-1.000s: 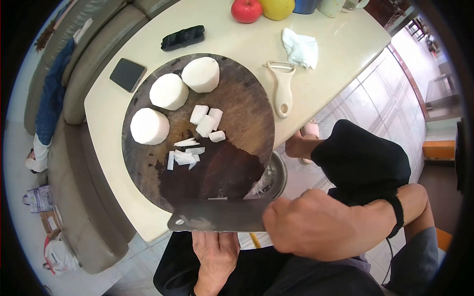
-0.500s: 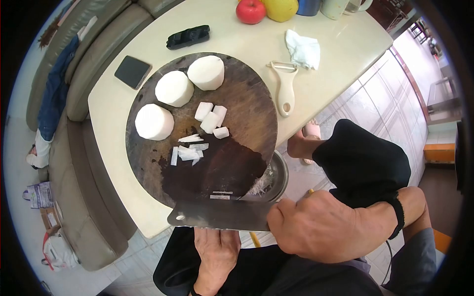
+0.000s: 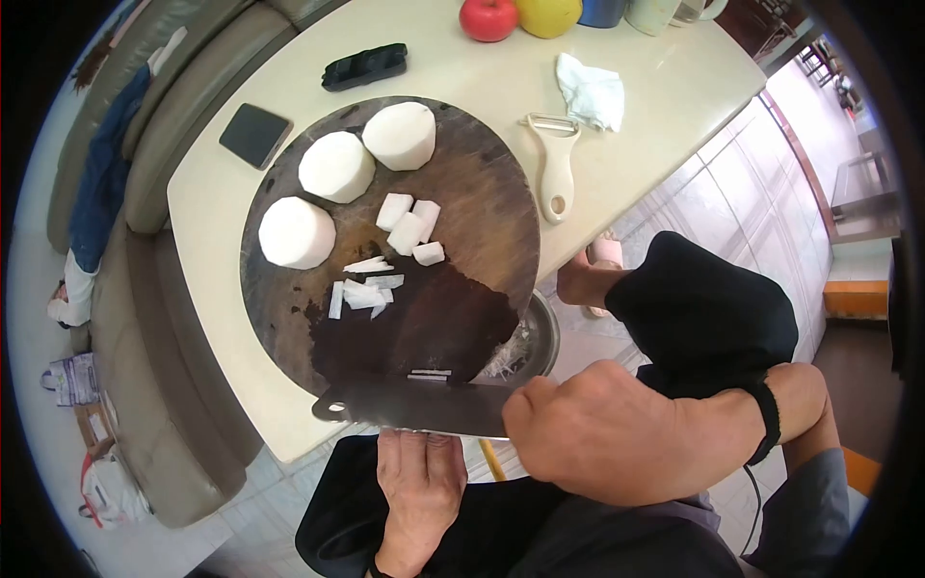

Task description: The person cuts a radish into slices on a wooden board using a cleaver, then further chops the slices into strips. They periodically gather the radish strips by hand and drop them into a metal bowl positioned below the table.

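Note:
My right hand is wrapped round the handle of a cleaver, its wide blade lying across the near edge of the round wooden chopping board. Behind the blade is my left hand, fingers together and bent, their tips and whatever they hold hidden by the cleaver. Thin white strips lie just beyond the blade. Farther up the board are a small pile of white slices, several white chunks and three thick peeled white rounds, which look like radish.
A peeler, a white cloth, a phone, a black case, a red apple and a yellow fruit sit on the table. Below the board's right edge is a metal bowl with white peelings. A sofa stands left.
The cleaver and my right hand have shifted slightly left and up in view. The strips beyond the blade now lie closer together. My left hand has moved only a little.

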A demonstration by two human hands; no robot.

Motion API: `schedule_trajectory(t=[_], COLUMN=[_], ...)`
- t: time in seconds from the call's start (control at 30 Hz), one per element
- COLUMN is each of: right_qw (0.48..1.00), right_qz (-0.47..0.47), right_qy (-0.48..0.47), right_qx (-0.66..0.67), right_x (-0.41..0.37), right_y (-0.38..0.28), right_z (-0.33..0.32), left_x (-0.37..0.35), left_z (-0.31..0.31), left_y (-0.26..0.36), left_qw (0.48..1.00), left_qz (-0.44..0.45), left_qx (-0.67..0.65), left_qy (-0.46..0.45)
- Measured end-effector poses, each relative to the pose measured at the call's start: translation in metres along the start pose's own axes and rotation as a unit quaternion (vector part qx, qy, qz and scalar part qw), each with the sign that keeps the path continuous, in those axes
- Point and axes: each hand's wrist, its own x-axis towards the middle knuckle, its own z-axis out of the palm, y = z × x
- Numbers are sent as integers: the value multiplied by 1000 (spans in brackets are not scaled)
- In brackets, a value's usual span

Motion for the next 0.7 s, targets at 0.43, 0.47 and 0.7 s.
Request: schedule_trajectory(t=[0.43,0.47,0.7], right_qw=[999,999,999], right_qz=[10,-5,18], right_qy=[-37,-19,-4], right_qx=[30,47,27], right_x=[-5,-5,1], right_y=[9,10,3], right_z=[-10,-8,-5], left_x=[2,3,7], left_z=[-1,-1,-4], left_y=[0,0,-2], left_qw=[1000,1000,1000], left_qz=[8,12,2], left_qx=[-1,4,-11], left_qy=[4,9,22])
